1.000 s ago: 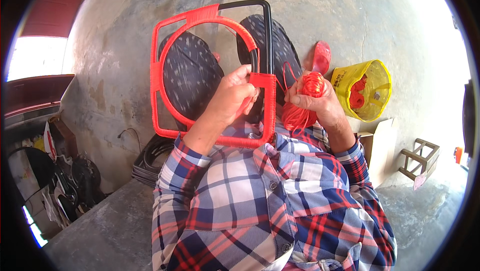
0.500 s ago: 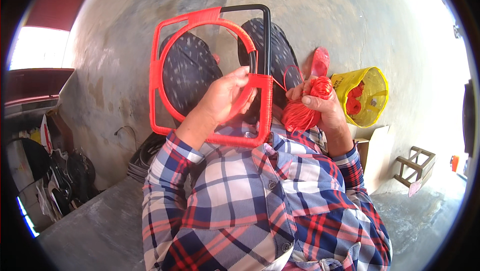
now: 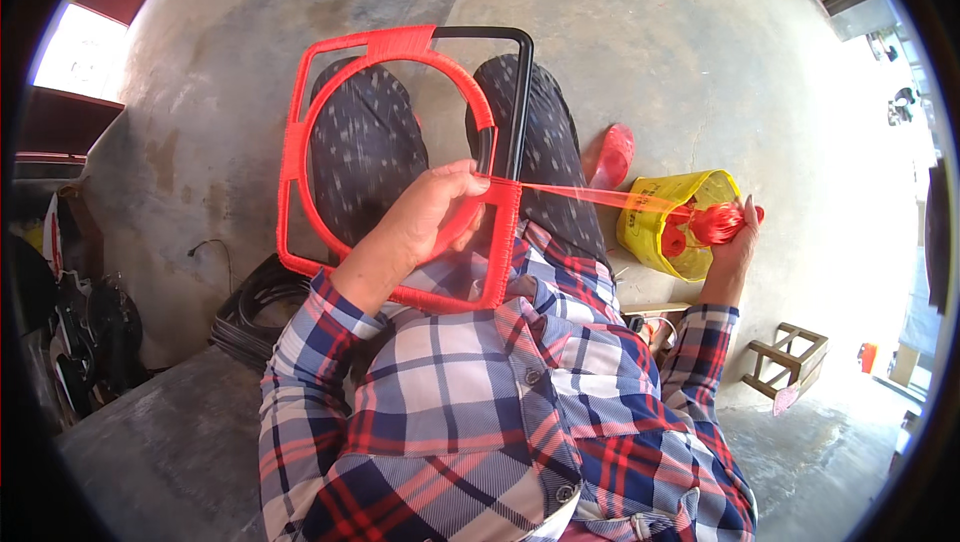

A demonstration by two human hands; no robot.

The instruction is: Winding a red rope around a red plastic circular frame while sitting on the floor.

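Note:
My left hand (image 3: 440, 207) is closed on a square frame with a ring inside it (image 3: 292, 157), resting over my lap. Red cord covers most of the frame and ring. Bare black tube shows at the frame's upper right corner and on a short stretch of the ring's right side. My right hand (image 3: 738, 250) is out to the right, closed around a red cord bundle (image 3: 720, 223). Red strands (image 3: 585, 194) run taut from the bundle to the frame beside my left thumb. Some fingers of both hands are hidden.
A yellow bucket (image 3: 650, 225) with red cord inside stands under the strands, by a red shoe (image 3: 612, 156). To the right is a small wooden stool (image 3: 788, 360). Coiled black tubing (image 3: 250, 317) lies at my left, near dark clutter (image 3: 95, 327).
My right hand has swung out to the right with the cord bundle, drawing the slack strands straight. My left hand keeps its grip, and the frame sits slightly further left and lower in view.

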